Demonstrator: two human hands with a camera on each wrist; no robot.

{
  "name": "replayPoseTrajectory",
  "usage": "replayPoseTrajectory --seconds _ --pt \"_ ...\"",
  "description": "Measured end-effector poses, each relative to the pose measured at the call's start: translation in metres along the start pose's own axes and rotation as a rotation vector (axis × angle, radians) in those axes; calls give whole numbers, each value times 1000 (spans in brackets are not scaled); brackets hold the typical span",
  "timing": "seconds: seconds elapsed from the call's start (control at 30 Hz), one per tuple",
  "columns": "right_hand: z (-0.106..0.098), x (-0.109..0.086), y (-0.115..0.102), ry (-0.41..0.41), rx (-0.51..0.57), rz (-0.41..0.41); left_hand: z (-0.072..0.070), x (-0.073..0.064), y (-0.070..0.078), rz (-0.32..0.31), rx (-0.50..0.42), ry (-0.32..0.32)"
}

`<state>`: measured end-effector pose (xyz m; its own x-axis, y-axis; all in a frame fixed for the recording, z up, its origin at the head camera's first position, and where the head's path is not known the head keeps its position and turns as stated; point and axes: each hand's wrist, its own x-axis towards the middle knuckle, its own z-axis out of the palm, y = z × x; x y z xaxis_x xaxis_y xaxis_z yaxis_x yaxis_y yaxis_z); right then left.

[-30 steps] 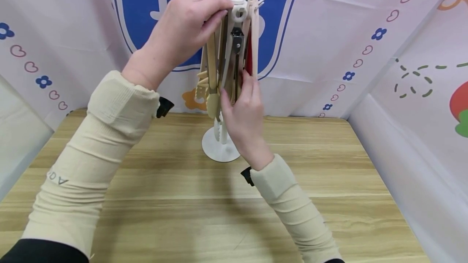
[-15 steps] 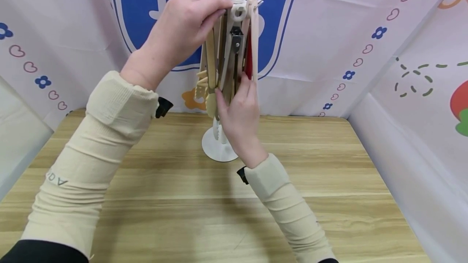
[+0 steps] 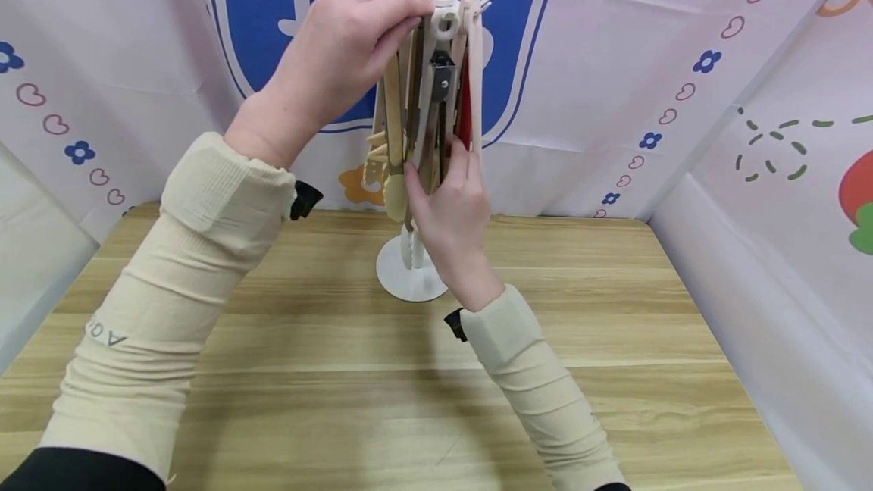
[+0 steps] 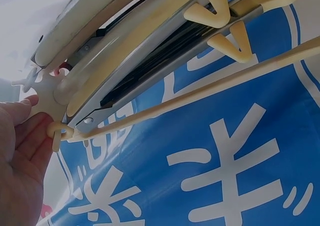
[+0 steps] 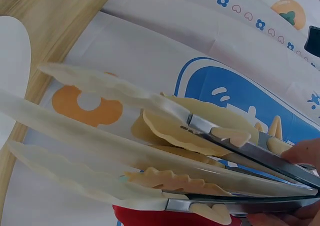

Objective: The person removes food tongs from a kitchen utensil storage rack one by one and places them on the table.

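A white stand (image 3: 387, 270) rises from a round base, and several kitchen tongs hang from its notched top. My left hand (image 3: 348, 40) pinches that white top hub (image 4: 47, 93) between thumb and fingers. Lower down, my right hand (image 3: 453, 214) holds a pair of metal-armed tongs (image 3: 442, 78), thumb on one side and fingers on the other. In the right wrist view these tongs' two cream scalloped heads (image 5: 110, 88) stand apart, with the stand's pole (image 5: 85, 136) between them. Cream tongs (image 3: 395, 120) hang on the left, and red ones (image 3: 464, 108) show behind my right fingers.
The stand is at the back of a wooden table (image 3: 327, 377), close to a printed cloth (image 3: 559, 89) with a blue emblem. A second cloth wall (image 3: 771, 211) runs along the right side. Black camera mounts (image 3: 305, 201) stick out from both wrists.
My right hand has shifted slightly left and up over the last second, still holding the tongs. Their heads have shifted only a little. My left hand has stayed on the hub.
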<state>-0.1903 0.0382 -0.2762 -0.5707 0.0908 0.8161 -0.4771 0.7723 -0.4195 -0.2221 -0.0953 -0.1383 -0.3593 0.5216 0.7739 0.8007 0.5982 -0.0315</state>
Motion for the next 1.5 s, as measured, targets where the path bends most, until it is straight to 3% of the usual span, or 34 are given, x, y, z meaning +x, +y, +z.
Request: replayPoseTrajectory --seconds 0.23,0.57,0.83,1.17,1.5 --pt "-4 -1 1 1 15 -28 -1 0 0 -27 -27 -7" --pt "-10 3 -1 42 33 -56 -3 0 -1 -11 -15 -15" --pt "-17 1 -3 42 79 -71 -3 0 -1 -76 -32 -39" --pt "-31 -7 -4 40 181 -63 -2 0 -1 -22 -24 -20" --pt "-45 -18 -2 5 215 -55 -3 1 0 -59 -26 -39"
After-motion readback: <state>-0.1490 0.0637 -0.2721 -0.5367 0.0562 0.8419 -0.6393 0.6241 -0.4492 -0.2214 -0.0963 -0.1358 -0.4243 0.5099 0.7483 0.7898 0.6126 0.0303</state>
